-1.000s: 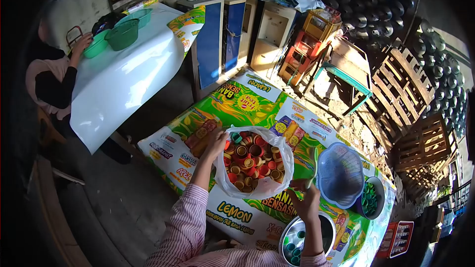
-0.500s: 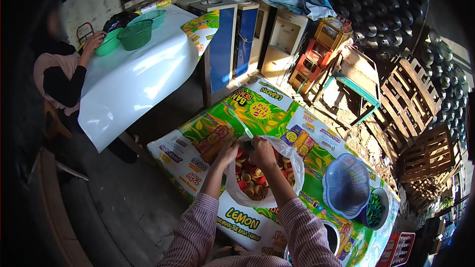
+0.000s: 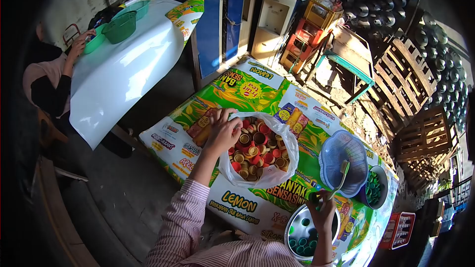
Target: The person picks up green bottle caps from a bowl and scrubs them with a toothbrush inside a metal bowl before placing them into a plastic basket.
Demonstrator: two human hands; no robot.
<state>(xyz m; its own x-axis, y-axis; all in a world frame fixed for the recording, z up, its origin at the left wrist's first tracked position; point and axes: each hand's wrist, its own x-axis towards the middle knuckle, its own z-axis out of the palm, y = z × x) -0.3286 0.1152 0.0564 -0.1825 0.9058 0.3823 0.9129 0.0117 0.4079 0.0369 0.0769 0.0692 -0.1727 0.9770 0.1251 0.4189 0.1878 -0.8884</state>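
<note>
My left hand rests at the left rim of a white plastic bag, its fingers apart. Inside the bag lie many red and tan bottle caps. In my right hand is a toothbrush, bristle end pointing up and away. A small dark green piece, apparently a cap, shows at its fingertips. This hand is above a round metal bowl that contains several green caps.
A blue plastic basket and a bowl of green caps stand to the right on the printed table cover. Another person sits at a white table with green basins. A red crate is lower right.
My right hand has moved from over the bag to above the metal bowl, carrying the toothbrush. My left hand has shifted up to the bag's rim. The view has moved slightly right.
</note>
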